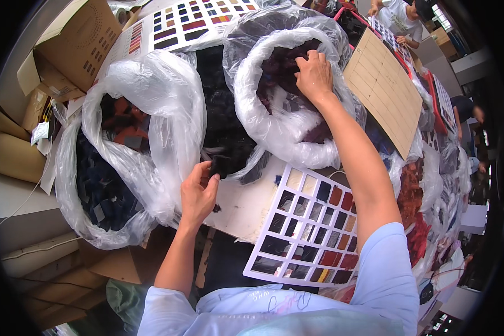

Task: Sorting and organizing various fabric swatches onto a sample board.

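My left hand (199,194) has its thumb and fingertips closed on a small black fuzzy swatch (223,164), beside a heap of black fuzzy material (221,109). My right hand (316,77) is reaching over the clear plastic bag (247,78) with the rolled rim. Its fingers are bent and drawn together above dark maroon pieces (283,67); whatever they hold is hidden. Close to my body, a white grid board (283,238) leans at the table edge. Some of its windows show brown, red, blue and black swatches, while others look glossy and dark.
Left of the black heap, plastic bags (173,84) hold navy (103,193) and rust-coloured pieces (130,134). A cardboard box (78,45) and colour sample cards (193,22) stand behind. A tan cardboard sheet (383,89) lies right of my arm. Another person (400,19) works at the far right.
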The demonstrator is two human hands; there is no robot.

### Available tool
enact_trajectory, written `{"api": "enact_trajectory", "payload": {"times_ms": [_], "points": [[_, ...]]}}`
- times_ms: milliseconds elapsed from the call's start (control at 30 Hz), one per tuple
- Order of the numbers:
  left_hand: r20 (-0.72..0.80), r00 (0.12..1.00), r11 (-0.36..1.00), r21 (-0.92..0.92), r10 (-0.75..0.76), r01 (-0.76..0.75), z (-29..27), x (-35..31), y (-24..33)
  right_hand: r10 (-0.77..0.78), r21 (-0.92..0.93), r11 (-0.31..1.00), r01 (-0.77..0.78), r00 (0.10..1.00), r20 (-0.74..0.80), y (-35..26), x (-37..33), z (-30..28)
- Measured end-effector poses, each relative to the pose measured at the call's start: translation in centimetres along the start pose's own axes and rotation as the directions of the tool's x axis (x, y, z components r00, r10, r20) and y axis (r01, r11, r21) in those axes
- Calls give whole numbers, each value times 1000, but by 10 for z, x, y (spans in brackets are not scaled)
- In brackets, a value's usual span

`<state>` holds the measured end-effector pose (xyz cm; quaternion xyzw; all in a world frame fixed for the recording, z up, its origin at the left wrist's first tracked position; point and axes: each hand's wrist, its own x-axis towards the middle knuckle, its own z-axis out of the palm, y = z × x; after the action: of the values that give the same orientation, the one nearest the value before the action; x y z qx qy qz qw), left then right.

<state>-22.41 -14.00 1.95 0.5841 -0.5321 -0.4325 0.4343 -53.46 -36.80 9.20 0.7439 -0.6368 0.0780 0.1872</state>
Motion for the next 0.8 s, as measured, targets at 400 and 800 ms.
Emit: {"api": "enact_trajectory", "payload": {"times_ms": [400, 800], "points": [[40, 999, 991, -132, 2, 3, -15, -31, 13, -230, 285, 902, 325, 919, -319, -24, -117, -58], [317, 896, 752, -493, -312, 437, -78, -140, 2, -605, 411, 482, 774, 633, -483, -203, -273, -121]]}}
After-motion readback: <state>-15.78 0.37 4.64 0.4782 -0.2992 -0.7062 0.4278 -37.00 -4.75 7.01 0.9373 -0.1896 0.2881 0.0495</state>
